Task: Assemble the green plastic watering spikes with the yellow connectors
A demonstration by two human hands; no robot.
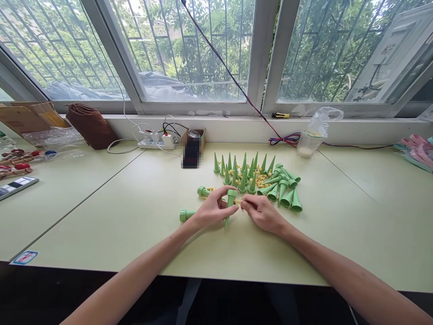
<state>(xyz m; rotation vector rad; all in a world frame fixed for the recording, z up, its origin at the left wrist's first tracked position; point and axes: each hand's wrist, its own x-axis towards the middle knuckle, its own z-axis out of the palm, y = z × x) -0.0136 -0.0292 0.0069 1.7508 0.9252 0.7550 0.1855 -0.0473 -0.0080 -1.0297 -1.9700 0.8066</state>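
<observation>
Left hand (pixel 211 211) gripping green spike (pixel 231 198), capped end up, tip angled down, above the counter (pixel 118 225) near its front edge. Right hand (pixel 264 214) pinching small yellow piece (pixel 238 201) at the spike's side; can't tell if it's inserted. Behind hands: upright green cones (pixel 242 184) with loose yellow bits (pixel 262 179) among and beside them. Right of those, heap of green cones (pixel 283 186), mostly lying down. Two capped spikes lie by left hand, nearer one (pixel 186 215) partly hidden.
</observation>
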